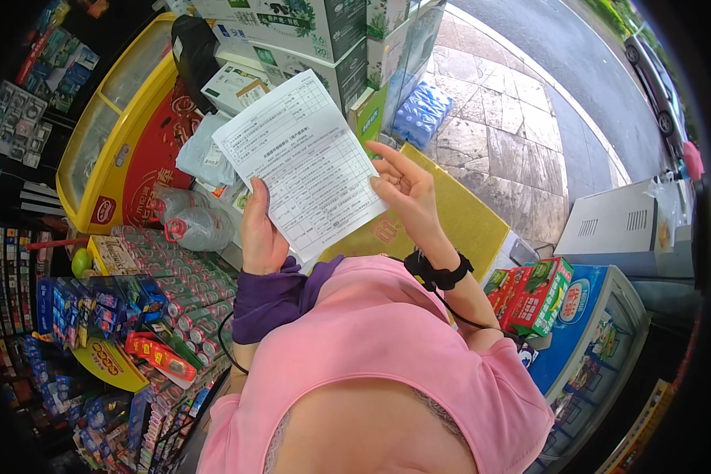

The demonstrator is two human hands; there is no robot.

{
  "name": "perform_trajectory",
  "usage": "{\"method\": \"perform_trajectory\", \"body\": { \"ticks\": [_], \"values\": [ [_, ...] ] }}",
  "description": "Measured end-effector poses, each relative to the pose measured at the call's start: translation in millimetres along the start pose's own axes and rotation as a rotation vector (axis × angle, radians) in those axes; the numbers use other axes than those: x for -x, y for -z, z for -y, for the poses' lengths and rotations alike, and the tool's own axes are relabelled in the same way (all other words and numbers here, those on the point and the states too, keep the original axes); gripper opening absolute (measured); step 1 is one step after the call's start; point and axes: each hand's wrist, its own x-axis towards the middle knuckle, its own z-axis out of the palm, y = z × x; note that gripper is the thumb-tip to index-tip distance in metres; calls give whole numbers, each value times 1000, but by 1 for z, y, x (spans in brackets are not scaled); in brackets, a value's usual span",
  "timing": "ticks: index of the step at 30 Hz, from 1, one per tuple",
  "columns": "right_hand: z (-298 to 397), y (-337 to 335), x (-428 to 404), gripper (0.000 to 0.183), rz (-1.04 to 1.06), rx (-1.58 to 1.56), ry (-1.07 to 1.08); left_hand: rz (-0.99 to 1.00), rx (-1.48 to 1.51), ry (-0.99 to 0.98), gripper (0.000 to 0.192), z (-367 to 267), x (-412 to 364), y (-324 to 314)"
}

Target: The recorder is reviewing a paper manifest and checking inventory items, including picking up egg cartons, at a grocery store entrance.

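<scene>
A white printed sheet of paper (pixel 308 160), with tables and lines of writing, is held up in front of my chest. My left hand (pixel 260 231) grips its lower left edge, thumb on the front and fingers behind. At the right edge is my right hand (pixel 406 183), its thumb against the paper and its index finger stretched out beside the edge. Whether its other fingers touch the sheet is unclear. A purple sleeve cover (pixel 266 302) is around my left forearm, and a black band (pixel 438 269) is around my right wrist. Beneath the sheet lies a yellow doormat (pixel 450 207).
Stacked cartons (pixel 302 29) stand ahead, near a blue-wrapped bottle pack (pixel 423 112). On the left are a yellow-rimmed freezer (pixel 89 183), large plastic bottles (pixel 198 228) and many drink cans (pixel 195 296). A blue-sided freezer (pixel 575 320) with red-green boxes (pixel 533 296) is at right. Paving (pixel 497 118) leads to a road.
</scene>
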Motion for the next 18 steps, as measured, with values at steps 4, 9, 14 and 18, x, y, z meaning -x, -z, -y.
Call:
{"method": "perform_trajectory", "body": {
  "ticks": [4,9,14,18],
  "values": [
    [-7,-1,2,43,16,19,49,2,-10,-5,46,0,0,-1],
    [-10,-1,2,42,9,16,56,-5,-25,-12,47,1,0,-1],
    [-6,-1,2,39,26,21,57,8,-27,-10,47,1,0,2],
    [-3,-3,2,36,-1,-9,59,-10,-16,-19,46,1,1,0]
  ]
}}
